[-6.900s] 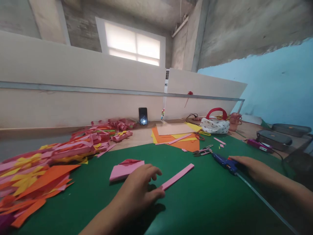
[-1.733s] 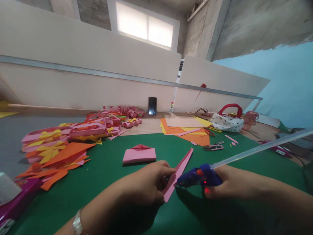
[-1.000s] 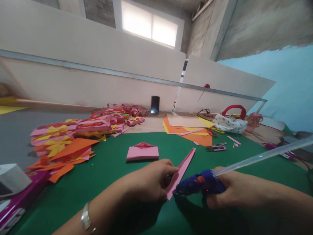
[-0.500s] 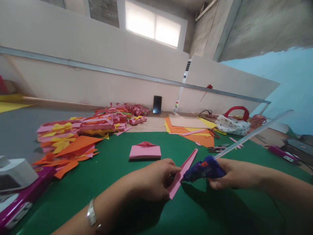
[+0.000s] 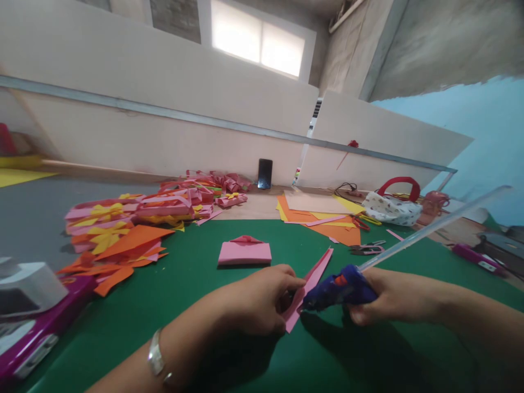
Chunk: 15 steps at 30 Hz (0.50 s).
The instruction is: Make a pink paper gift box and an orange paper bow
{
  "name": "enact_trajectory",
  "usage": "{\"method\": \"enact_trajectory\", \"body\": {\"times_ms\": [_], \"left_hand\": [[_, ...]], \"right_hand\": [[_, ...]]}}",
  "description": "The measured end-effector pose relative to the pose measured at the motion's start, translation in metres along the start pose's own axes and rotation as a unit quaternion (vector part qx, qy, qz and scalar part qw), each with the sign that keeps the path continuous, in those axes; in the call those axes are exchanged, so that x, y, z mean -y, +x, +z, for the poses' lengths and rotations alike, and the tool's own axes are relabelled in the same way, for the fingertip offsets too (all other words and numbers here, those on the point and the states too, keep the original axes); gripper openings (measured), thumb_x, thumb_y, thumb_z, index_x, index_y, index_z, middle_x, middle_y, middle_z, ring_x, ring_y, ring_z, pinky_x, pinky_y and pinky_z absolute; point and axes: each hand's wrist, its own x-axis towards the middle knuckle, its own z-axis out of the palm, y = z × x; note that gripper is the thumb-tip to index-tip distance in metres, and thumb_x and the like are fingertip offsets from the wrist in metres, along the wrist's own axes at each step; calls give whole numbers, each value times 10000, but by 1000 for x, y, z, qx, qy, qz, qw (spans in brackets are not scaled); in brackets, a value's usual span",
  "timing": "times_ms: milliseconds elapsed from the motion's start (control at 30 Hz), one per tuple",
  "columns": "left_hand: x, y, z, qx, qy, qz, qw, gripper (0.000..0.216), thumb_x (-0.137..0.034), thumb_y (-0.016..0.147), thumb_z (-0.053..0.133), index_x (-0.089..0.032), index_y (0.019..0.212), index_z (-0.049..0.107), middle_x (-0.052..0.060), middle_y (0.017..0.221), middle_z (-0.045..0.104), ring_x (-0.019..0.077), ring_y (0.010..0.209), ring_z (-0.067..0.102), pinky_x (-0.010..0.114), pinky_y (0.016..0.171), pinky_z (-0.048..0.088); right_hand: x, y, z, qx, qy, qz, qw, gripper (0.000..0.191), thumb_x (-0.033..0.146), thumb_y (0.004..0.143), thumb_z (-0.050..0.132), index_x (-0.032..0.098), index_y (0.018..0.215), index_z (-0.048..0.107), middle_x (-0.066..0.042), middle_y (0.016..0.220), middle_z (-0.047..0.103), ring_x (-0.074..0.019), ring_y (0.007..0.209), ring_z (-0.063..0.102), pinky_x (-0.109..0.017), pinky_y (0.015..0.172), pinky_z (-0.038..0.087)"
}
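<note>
My left hand (image 5: 256,299) pinches a long pink paper strip (image 5: 313,278) that rises tilted off the green mat (image 5: 196,289). My right hand (image 5: 391,297) grips a blue glue gun (image 5: 339,286), its nozzle touching the strip near my left fingers. A clear glue stick (image 5: 434,226) juts from the gun's back, up to the right. A folded pink paper piece (image 5: 244,252) lies flat just beyond my hands.
Heaps of pink, orange and yellow paper pieces (image 5: 126,224) fill the left. Orange and yellow sheets (image 5: 323,215), small scissors (image 5: 366,249), a patterned bag with red handle (image 5: 393,204) and a phone (image 5: 265,173) lie farther back. A magenta tool (image 5: 28,327) sits near left.
Since seven seconds ago my left hand lifted the strip and my right hand picked up the glue gun. Over the last second the nozzle stays at the strip; the glue stick tilts higher.
</note>
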Motion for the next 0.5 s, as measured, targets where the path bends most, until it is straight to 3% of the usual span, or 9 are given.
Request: {"method": "enact_trajectory", "body": {"times_ms": [100, 233, 367, 500], "left_hand": [[-1, 0, -1, 0, -8, -7, 1000, 529, -144, 623, 601, -209, 1147, 579, 14, 940, 504, 116, 683, 508, 209, 572, 407], [-3, -1, -3, 10, -16, -18, 1000, 575, -153, 625, 603, -217, 1195, 564, 26, 985, 514, 132, 717, 522, 217, 595, 415], [-2, -1, -3, 9, -24, -16, 1000, 579, -138, 636, 595, -220, 1207, 553, 24, 991, 514, 132, 717, 527, 214, 597, 427], [-4, -1, -3, 12, -23, -2, 1000, 416, -139, 672, 580, -218, 1080, 610, 17, 972, 511, 127, 718, 529, 209, 586, 422]], "right_hand": [[-16, -1, -14, -45, -27, 31, 998, 345, 490, 724, 671, 182, 870, 621, 44, 679, 436, -94, 585, 348, -198, 501, 277], [-34, -2, -30, -111, -44, 92, 989, 479, 605, 691, 654, 189, 926, 611, 46, 646, 421, -87, 535, 326, -198, 455, 240], [-46, -3, -41, -153, -27, 111, 982, 489, 621, 662, 664, 185, 871, 594, 43, 630, 444, -91, 530, 353, -206, 459, 252], [-50, -3, -48, -181, -26, 108, 977, 450, 607, 664, 662, 181, 775, 569, 38, 611, 466, -97, 531, 383, -220, 476, 271]]}}
